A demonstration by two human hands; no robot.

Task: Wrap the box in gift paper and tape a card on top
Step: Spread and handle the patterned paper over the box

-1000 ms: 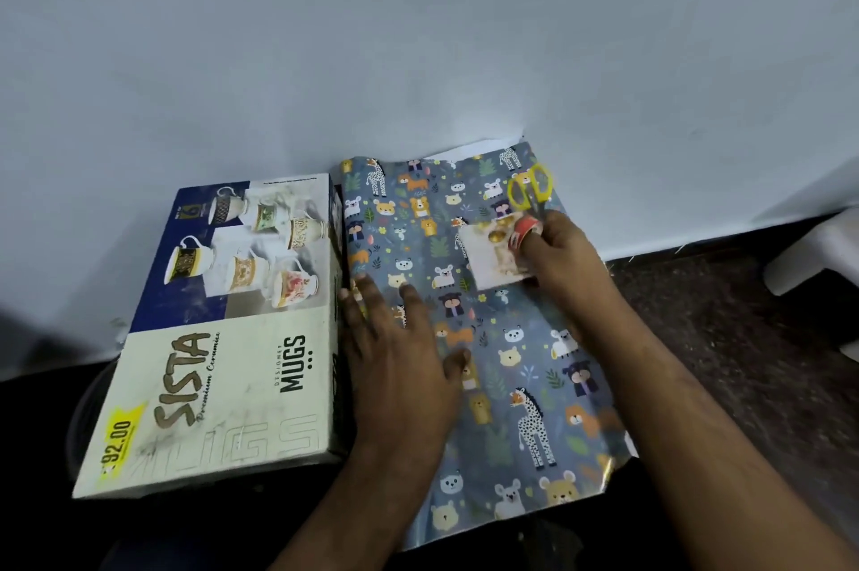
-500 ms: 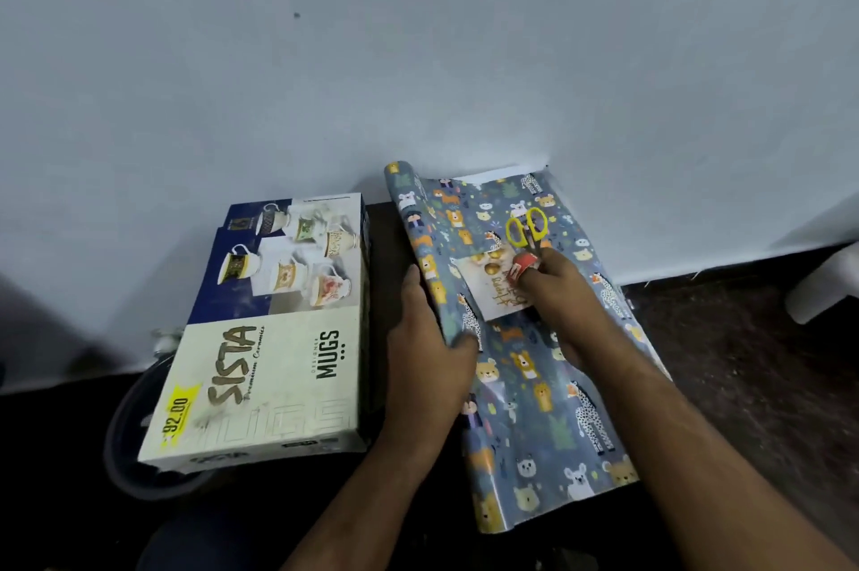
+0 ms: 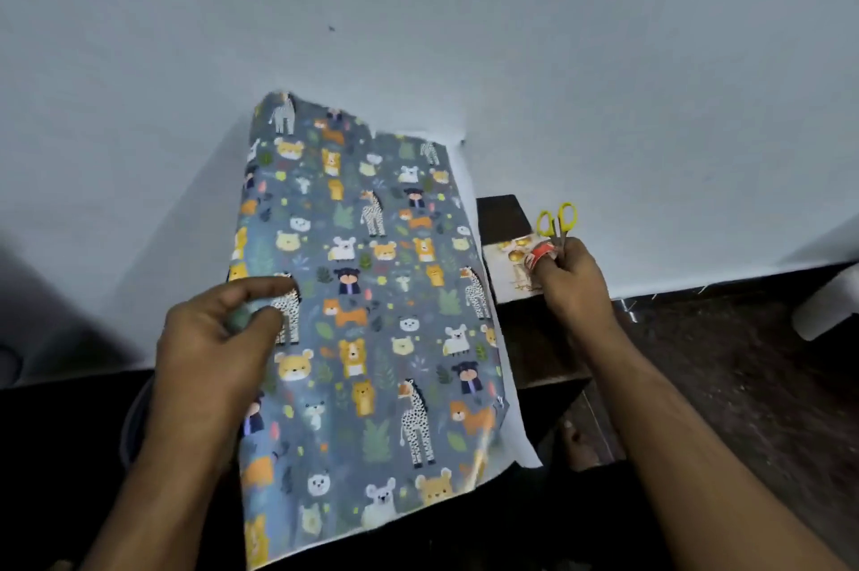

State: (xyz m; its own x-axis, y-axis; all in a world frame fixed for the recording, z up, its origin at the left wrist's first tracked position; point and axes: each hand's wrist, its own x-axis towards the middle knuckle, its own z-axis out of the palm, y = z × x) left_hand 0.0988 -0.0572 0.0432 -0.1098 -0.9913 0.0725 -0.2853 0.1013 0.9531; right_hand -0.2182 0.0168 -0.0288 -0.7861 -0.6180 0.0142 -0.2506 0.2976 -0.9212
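The gift paper (image 3: 372,315), grey-blue with cartoon animals, is spread wide across the middle and raised toward me, its white underside showing along the right edge. My left hand (image 3: 218,347) pinches the paper's left side between thumb and fingers. To the right of the sheet, my right hand (image 3: 574,287) grips the pale card (image 3: 509,266), the yellow-handled scissors (image 3: 557,219) and a red tape roll (image 3: 541,253) worn on a finger. The mug box is hidden from view.
A small dark wooden table (image 3: 504,212) shows to the right of the paper, against a pale wall. A dark speckled floor (image 3: 743,361) lies to the right, with a white object (image 3: 827,305) at the frame's edge.
My left hand has swung the paper leftward, so the sheet now hides the mug box. My right hand has lifted the card, tape and scissors off the paper and moved them right.
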